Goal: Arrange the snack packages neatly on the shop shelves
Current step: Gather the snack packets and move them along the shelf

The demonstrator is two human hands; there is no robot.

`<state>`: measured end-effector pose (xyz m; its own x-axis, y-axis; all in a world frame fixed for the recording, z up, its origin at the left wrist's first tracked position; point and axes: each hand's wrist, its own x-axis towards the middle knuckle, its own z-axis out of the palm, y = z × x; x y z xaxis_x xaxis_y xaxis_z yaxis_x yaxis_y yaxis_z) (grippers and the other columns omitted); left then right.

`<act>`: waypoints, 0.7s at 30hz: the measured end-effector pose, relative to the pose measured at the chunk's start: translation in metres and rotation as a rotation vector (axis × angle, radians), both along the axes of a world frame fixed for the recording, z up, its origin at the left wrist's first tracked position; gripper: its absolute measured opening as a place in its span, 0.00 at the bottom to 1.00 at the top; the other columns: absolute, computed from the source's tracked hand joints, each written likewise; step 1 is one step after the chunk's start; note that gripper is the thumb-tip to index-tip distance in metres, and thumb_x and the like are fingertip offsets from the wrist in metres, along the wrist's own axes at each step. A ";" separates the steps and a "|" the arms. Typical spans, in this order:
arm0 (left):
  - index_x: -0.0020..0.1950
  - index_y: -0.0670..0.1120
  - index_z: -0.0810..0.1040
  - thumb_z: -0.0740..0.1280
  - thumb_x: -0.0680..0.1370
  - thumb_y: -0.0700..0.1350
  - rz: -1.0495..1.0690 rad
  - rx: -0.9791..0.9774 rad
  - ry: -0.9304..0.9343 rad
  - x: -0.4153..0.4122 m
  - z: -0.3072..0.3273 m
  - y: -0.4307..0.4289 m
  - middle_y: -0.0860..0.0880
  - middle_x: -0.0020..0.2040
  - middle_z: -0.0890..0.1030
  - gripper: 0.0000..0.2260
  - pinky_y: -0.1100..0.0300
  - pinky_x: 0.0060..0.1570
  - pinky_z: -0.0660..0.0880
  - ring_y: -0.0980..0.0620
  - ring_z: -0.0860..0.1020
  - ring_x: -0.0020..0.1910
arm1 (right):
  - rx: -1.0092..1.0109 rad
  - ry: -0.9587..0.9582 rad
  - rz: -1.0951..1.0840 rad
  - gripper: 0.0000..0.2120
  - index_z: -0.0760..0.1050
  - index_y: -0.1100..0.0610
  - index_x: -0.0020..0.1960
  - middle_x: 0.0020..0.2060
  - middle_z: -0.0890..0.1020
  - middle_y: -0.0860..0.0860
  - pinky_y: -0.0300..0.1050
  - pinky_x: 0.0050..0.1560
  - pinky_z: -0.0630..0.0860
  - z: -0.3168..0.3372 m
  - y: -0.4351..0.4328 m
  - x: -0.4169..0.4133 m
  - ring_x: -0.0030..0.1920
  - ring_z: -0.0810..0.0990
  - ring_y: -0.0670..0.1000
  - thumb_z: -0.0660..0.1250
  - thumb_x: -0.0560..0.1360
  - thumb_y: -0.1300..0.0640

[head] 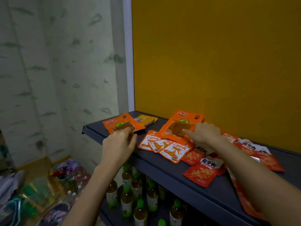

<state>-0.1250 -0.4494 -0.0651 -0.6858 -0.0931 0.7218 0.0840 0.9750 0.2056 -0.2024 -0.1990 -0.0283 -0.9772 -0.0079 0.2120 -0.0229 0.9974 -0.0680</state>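
Note:
A dark shelf (162, 165) holds scattered snack packages. My left hand (118, 144) pinches the near edge of an orange package (120, 123) at the shelf's left end. My right hand (204, 133) rests with fingers spread on a second orange package (179, 123) that leans toward the yellow back panel. A yellow packet (145, 119) lies behind the left orange one. Three small orange-and-white packets (164, 148) overlap between my hands. Several red packets (202, 172) lie to the right, partly under my right forearm.
Below the shelf stand several green-capped drink bottles (127, 190). To the left, on the floor, are bagged goods and bottle packs (65, 173). A yellow back panel (211, 62) rises behind the shelf, and a patterned wall is on the left.

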 end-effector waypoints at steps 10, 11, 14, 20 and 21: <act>0.46 0.43 0.75 0.62 0.77 0.55 0.036 0.134 -0.171 -0.083 -0.018 -0.092 0.44 0.49 0.80 0.15 0.53 0.41 0.70 0.44 0.76 0.51 | -0.162 -0.091 -0.265 0.29 0.68 0.58 0.35 0.44 0.78 0.55 0.46 0.44 0.70 -0.010 -0.027 -0.029 0.45 0.75 0.56 0.60 0.69 0.30; 0.47 0.41 0.74 0.61 0.77 0.56 0.044 0.147 -0.190 -0.088 -0.019 -0.101 0.43 0.50 0.79 0.17 0.52 0.43 0.72 0.43 0.75 0.53 | -0.178 -0.095 -0.285 0.29 0.68 0.57 0.34 0.41 0.77 0.54 0.46 0.44 0.71 -0.010 -0.030 -0.030 0.44 0.75 0.56 0.61 0.69 0.30; 0.53 0.38 0.72 0.61 0.76 0.60 0.079 0.214 -0.283 -0.102 -0.023 -0.122 0.38 0.55 0.77 0.24 0.48 0.50 0.72 0.40 0.72 0.58 | -0.219 -0.065 -0.341 0.27 0.71 0.58 0.38 0.45 0.78 0.56 0.46 0.44 0.72 -0.012 -0.033 -0.033 0.47 0.78 0.57 0.65 0.68 0.33; 0.68 0.38 0.62 0.60 0.69 0.70 -0.018 0.317 -0.488 -0.138 -0.024 -0.135 0.39 0.65 0.74 0.42 0.47 0.69 0.62 0.39 0.69 0.66 | -0.369 0.031 -0.364 0.14 0.73 0.56 0.43 0.48 0.81 0.58 0.45 0.41 0.70 -0.015 -0.039 -0.035 0.47 0.79 0.59 0.66 0.74 0.44; 0.69 0.38 0.60 0.62 0.68 0.70 -0.059 0.383 -0.496 -0.144 -0.024 -0.134 0.38 0.67 0.72 0.44 0.46 0.69 0.63 0.38 0.69 0.67 | -0.400 0.064 -0.368 0.13 0.73 0.57 0.43 0.48 0.81 0.59 0.45 0.40 0.68 -0.015 -0.040 -0.035 0.46 0.78 0.59 0.65 0.75 0.46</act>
<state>-0.2687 -0.5835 -0.0889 -0.9422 -0.2343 0.2396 -0.0597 0.8209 0.5679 -0.2378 -0.2393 -0.0433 -0.8854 0.4256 0.1872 0.3062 0.8368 -0.4539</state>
